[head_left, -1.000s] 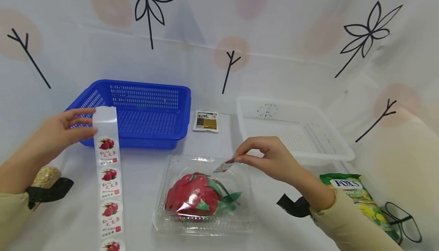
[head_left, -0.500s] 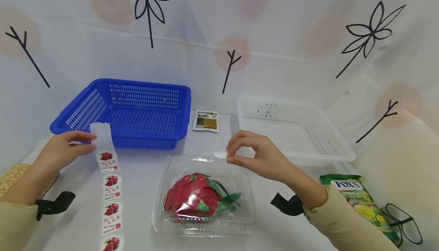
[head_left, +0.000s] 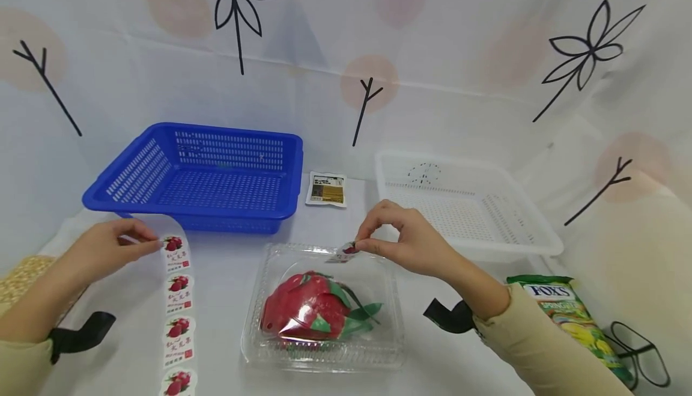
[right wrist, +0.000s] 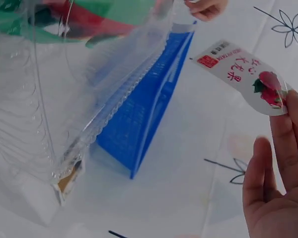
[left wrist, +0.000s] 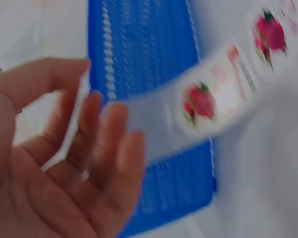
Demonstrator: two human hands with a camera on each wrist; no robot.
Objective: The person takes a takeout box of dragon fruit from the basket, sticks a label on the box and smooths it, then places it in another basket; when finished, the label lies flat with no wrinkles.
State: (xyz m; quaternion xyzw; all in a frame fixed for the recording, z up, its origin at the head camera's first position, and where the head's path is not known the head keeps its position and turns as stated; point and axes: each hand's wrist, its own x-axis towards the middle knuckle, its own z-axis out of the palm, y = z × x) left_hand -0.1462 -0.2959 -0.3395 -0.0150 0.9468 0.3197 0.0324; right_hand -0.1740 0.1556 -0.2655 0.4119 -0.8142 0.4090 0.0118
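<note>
In the head view, my right hand pinches a loose dragon fruit sticker between thumb and fingertips, above the back edge of a clear plastic clamshell box. The right wrist view shows the printed side of this sticker, held by its rounded fruit end. Inside the closed box lies a red dragon fruit with green leaves. My left hand pinches the left edge of a long strip of stickers near its bare far end. That backing end curls over behind the fingers.
Behind the left hand is a blue plastic basket; a white basket stands at back right. Between them lies a small packet. A green Fox's candy bag and eyeglasses are at right, yellow grains at left.
My left hand has come down and nearer with the strip, whose bare end now curls over. The right hand has moved slightly left, turning the sticker and tilting its printed side back into view.
</note>
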